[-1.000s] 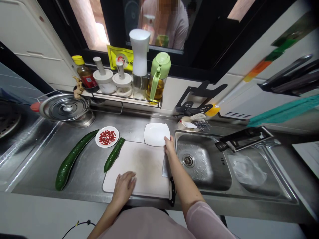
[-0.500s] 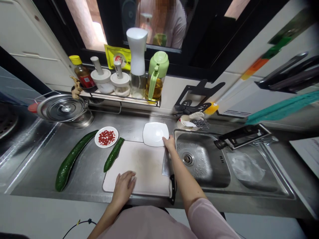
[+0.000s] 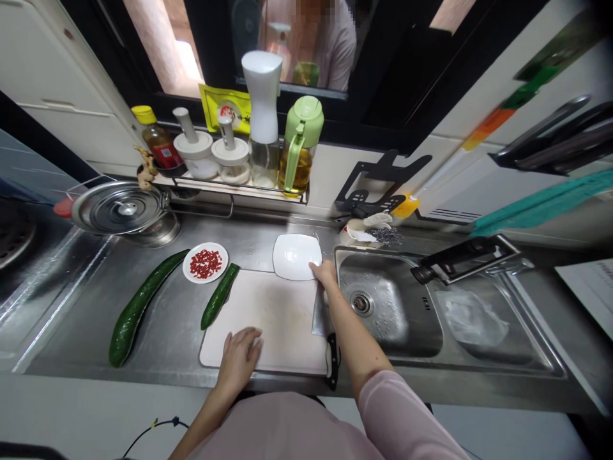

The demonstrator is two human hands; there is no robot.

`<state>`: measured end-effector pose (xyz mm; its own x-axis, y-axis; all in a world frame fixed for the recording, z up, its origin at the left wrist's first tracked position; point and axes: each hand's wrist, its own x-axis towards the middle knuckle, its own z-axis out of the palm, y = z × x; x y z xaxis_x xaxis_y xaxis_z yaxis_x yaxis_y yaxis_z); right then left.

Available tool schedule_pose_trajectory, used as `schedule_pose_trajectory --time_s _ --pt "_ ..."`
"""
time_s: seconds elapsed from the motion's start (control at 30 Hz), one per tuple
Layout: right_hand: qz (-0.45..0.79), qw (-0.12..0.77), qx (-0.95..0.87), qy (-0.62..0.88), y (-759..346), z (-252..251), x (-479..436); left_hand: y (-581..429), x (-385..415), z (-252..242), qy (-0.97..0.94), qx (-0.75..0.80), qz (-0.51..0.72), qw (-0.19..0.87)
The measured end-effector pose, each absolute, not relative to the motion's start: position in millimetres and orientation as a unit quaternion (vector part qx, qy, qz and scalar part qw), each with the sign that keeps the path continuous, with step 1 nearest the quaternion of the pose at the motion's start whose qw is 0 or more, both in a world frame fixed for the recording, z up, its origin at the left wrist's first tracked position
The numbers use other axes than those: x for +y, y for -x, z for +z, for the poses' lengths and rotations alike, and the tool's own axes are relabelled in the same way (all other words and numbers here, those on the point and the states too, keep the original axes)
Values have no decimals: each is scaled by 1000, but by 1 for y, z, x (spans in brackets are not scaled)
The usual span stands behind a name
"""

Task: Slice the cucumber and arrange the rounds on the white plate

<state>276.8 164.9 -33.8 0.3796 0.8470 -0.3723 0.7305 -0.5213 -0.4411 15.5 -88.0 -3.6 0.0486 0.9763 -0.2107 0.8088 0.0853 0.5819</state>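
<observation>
My right hand [image 3: 326, 273] has its thumb on the near right corner of a white square plate [image 3: 294, 254], gripping its edge behind the cutting board. My left hand [image 3: 242, 354] lies on the near left part of the white cutting board [image 3: 272, 313], fingers loosely bent and apart, holding nothing. A short piece of cucumber [image 3: 219, 297] rests along the board's left edge. Farther left lies a long, curved cucumber [image 3: 143, 306]. Between them, toward the back, stands a small white dish of red bits [image 3: 205, 263]. A knife [image 3: 332, 361] lies at the board's right edge, its blade partly hidden under my right forearm.
To the right is a steel sink [image 3: 393, 319] with a black faucet [image 3: 454, 259]. A rack [image 3: 230, 181] with seasoning jars and an oil bottle [image 3: 299, 150] runs along the back. A lidded steel pot [image 3: 127, 207] stands back left. Knives hang in a holder [image 3: 541, 140] at right.
</observation>
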Motion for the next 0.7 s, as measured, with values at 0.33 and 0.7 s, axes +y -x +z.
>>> schedule_pose_trajectory --time_s 0.33,0.7 --pt "276 33 -529 802 -275 -36 171 -16 -87 -1 -663 674 145 293" --pt "272 -5 -549 790 -254 -25 172 -16 -88 -4 -667 672 137 291"
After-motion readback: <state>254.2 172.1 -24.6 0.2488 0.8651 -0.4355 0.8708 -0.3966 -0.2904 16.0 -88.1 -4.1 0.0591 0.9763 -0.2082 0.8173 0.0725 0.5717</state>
